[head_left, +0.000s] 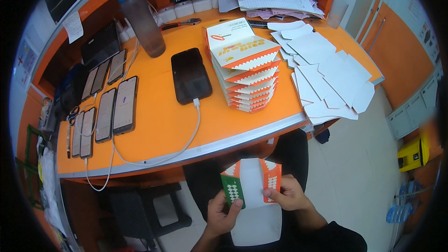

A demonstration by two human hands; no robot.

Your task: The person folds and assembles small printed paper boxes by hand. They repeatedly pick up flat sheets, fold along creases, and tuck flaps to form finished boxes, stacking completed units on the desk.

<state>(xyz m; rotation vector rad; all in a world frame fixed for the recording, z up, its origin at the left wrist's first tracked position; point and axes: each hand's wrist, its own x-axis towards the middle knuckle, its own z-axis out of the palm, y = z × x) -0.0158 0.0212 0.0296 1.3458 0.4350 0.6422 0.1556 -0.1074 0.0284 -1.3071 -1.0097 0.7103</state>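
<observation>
Closest up is a part-folded carton, held between the left grip, pinching its mostly green wall, and the right grip, pinching the orange one (white flap poking out toward the body). Ahead of the grips on the orange desk there's a box stack, with white blanks off right and a black phone off left.

The carton is white inside, with orange and white-diamonded green sides.
</observation>
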